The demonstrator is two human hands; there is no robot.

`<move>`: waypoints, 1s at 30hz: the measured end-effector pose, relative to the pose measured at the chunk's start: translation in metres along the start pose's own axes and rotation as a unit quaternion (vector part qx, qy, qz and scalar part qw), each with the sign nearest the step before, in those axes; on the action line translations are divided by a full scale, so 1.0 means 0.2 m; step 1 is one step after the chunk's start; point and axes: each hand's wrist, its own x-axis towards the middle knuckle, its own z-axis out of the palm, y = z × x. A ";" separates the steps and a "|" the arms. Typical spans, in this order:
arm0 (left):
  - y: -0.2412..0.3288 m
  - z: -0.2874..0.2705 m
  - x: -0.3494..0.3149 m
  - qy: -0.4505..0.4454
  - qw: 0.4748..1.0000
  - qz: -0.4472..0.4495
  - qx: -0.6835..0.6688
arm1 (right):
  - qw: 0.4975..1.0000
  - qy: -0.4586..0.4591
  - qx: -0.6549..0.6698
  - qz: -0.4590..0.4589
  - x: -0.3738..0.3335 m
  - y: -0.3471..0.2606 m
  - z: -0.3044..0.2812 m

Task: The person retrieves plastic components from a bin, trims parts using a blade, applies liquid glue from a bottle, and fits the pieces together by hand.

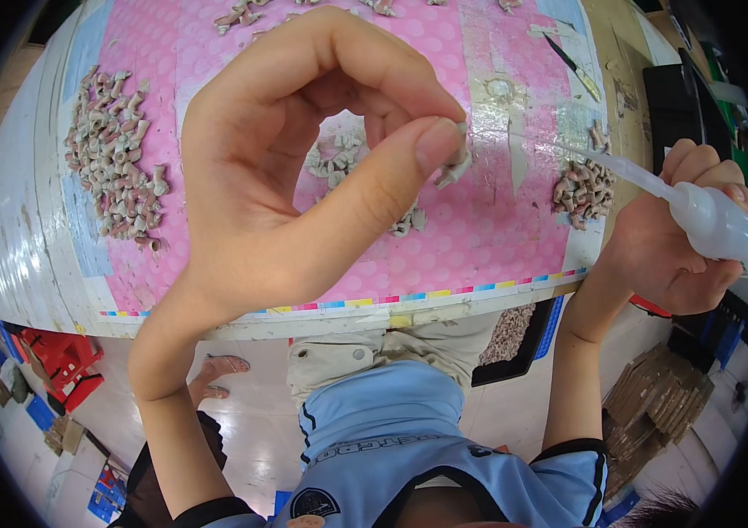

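My left hand [246, 189] is raised close to the camera, thumb and forefinger pinched on a small grey moulded piece [455, 169]. Most of that piece is covered by the fingertips. In my right hand [655, 242], on the right, is a translucent squeeze bottle [715, 222] with a long tapering nozzle. Its thin tip points left toward the piece; whether they touch is too fine to tell. Behind my left hand, several similar pieces [334, 160] lie on the pink dotted sheet [506, 242], partly hidden by the fingers.
A large pile of grey-pink pieces [114, 167] covers the sheet's left side; a smaller pile [583, 187] lies right. A knife [573, 67] rests at far right, near a black box [677, 106]. Below the table edge are a black tray of pieces [508, 336] and red crates [57, 356].
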 end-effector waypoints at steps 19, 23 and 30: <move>0.04 0.01 -0.01 0.023 0.998 -0.049 0.007 | 0.999 -0.030 0.010 0.006 0.00 -0.02 -0.03; 0.03 0.01 -0.01 0.024 0.999 -0.046 0.009 | 0.999 -0.017 0.025 0.011 0.00 -0.02 -0.03; 0.03 0.01 -0.01 0.027 0.998 -0.048 0.013 | 1.000 0.016 0.018 0.007 0.00 -0.01 0.00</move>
